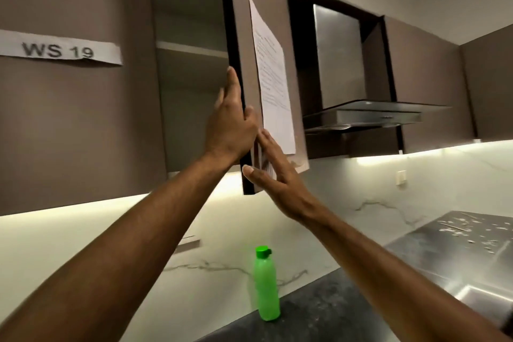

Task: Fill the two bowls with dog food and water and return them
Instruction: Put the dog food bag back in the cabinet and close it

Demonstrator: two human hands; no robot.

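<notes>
An upper cabinet door (261, 36) stands swung out, edge-on to me, with a printed sheet of paper (273, 78) stuck to its front. My left hand (231, 122) grips the door's dark edge, fingers on the inner side and thumb on the front. My right hand (273, 175) is flat and open against the door's lower front, fingers spread. The open cabinet (191, 86) shows a shelf; what I see of its inside holds nothing. A green water bottle (267, 284) with a green cap stands upright on the dark countertop (319, 314) below. No bowls or dog food are in view.
A closed cabinet at left carries a label reading "WS 19" (59, 48). A steel range hood (363, 116) hangs to the right of the open door. A steel sink surface (458, 255) lies at right. The marble backsplash (388, 203) is lit from under the cabinets.
</notes>
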